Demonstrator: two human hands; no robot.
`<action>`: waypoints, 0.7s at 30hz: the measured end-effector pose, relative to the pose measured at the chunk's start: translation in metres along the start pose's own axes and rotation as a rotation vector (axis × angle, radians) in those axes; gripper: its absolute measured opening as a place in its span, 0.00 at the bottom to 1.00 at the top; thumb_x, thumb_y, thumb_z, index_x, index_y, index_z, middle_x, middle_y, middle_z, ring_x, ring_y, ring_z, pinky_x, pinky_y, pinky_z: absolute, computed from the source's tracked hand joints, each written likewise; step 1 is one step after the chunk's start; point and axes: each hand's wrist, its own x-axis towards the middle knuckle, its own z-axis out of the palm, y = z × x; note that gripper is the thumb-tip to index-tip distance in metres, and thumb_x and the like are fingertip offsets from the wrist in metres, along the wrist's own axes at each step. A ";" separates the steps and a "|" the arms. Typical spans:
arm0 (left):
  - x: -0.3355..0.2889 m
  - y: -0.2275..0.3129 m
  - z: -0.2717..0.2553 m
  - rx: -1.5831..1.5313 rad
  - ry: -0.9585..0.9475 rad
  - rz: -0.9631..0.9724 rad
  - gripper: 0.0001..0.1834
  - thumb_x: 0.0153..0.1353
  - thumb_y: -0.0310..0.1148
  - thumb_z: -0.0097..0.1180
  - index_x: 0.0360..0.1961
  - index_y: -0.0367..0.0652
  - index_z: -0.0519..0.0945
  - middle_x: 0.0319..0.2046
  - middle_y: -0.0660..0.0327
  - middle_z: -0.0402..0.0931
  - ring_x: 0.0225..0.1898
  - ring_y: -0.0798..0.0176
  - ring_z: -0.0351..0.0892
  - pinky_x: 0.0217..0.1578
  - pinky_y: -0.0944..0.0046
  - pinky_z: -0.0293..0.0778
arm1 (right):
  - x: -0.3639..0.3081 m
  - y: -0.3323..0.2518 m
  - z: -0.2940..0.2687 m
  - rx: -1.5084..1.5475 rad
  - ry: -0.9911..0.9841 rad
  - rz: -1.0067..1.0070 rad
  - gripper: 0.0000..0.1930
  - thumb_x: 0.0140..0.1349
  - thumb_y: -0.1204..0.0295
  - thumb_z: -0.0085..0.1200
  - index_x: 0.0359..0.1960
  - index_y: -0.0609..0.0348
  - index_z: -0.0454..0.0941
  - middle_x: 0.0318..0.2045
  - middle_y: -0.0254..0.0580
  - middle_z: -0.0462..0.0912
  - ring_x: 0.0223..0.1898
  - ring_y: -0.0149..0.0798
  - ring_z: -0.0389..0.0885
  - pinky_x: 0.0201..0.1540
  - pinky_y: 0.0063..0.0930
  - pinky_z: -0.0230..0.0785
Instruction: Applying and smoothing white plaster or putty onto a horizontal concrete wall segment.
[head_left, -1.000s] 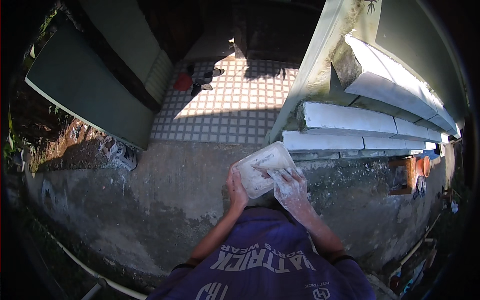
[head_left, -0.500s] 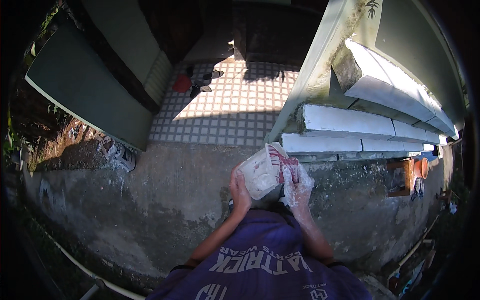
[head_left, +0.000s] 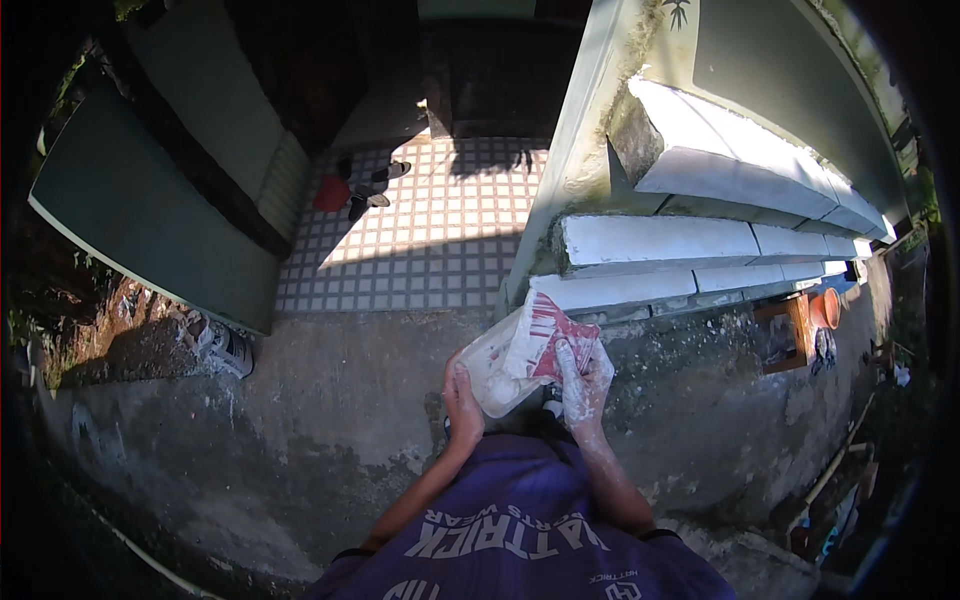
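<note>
My left hand (head_left: 463, 402) grips the side of a whitish plastic tub (head_left: 490, 370), which is tilted and smeared with white paste. In my right hand (head_left: 584, 385) is a flat piece of red-and-white striped material (head_left: 560, 338), its far end coated white; whether it is cloth or thin plastic I cannot tell. The thumb presses on its red face. This piece lies over the right side of the tub and hides part of the inside. White paste covers the fingers of my right hand and streaks its wrist. Both hands are held in front of my body.
White-topped block ledges (head_left: 660, 240) rise in steps at the right beside a wall. Beyond them are a wooden frame (head_left: 785, 335) and an orange pot (head_left: 825, 308). A bucket (head_left: 230, 350) stands at the left, near a green panel (head_left: 150, 190). Sandals (head_left: 370, 202) lie on the tiled floor (head_left: 400, 285).
My right hand has tilted the striped piece, so more of its face shows and it covers more of the tub's opening. The whole view has shifted slightly.
</note>
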 end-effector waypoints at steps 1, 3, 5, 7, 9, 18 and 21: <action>0.000 -0.003 -0.001 0.001 -0.024 -0.003 0.22 0.72 0.40 0.34 0.56 0.34 0.68 0.48 0.54 0.71 0.51 0.65 0.68 0.55 0.66 0.61 | 0.000 -0.002 -0.002 -0.004 0.013 -0.028 0.13 0.62 0.78 0.53 0.48 0.65 0.72 0.40 0.36 0.80 0.38 0.24 0.77 0.41 0.21 0.73; -0.001 -0.009 -0.002 0.013 -0.016 -0.027 0.22 0.72 0.41 0.34 0.56 0.33 0.68 0.48 0.54 0.72 0.50 0.64 0.69 0.54 0.66 0.62 | 0.000 0.006 -0.011 0.122 0.053 0.017 0.13 0.62 0.79 0.53 0.48 0.64 0.72 0.41 0.36 0.80 0.39 0.24 0.77 0.41 0.20 0.73; -0.001 -0.008 -0.001 -0.051 -0.042 -0.086 0.23 0.72 0.41 0.34 0.55 0.33 0.69 0.48 0.54 0.73 0.49 0.64 0.70 0.54 0.65 0.63 | 0.003 0.016 -0.027 0.246 0.111 0.050 0.13 0.62 0.79 0.53 0.48 0.63 0.72 0.41 0.36 0.80 0.40 0.24 0.77 0.42 0.20 0.73; -0.001 -0.006 0.004 -0.110 -0.048 -0.122 0.24 0.72 0.43 0.35 0.53 0.32 0.70 0.47 0.54 0.74 0.47 0.63 0.73 0.52 0.64 0.66 | 0.000 0.020 -0.041 0.205 0.095 0.111 0.13 0.61 0.80 0.53 0.47 0.62 0.72 0.41 0.36 0.79 0.41 0.25 0.78 0.43 0.20 0.73; -0.001 -0.009 0.016 -0.090 -0.063 -0.142 0.24 0.71 0.43 0.35 0.53 0.32 0.70 0.47 0.54 0.74 0.47 0.63 0.73 0.52 0.64 0.66 | -0.008 0.017 -0.049 0.220 0.098 0.136 0.13 0.61 0.81 0.54 0.47 0.62 0.72 0.42 0.36 0.79 0.41 0.25 0.78 0.43 0.21 0.73; -0.004 -0.035 0.045 -0.053 -0.267 -0.204 0.24 0.71 0.43 0.34 0.52 0.31 0.70 0.46 0.51 0.74 0.47 0.60 0.73 0.51 0.64 0.66 | -0.031 0.023 -0.098 0.423 0.333 0.108 0.16 0.59 0.82 0.54 0.50 0.61 0.70 0.43 0.39 0.79 0.43 0.30 0.80 0.46 0.24 0.75; -0.008 -0.049 0.052 -0.027 -0.319 -0.236 0.25 0.71 0.43 0.33 0.53 0.30 0.70 0.48 0.50 0.72 0.48 0.59 0.72 0.52 0.63 0.65 | -0.035 0.031 -0.125 0.595 0.373 0.132 0.16 0.60 0.81 0.52 0.50 0.61 0.70 0.44 0.41 0.79 0.43 0.33 0.80 0.47 0.26 0.76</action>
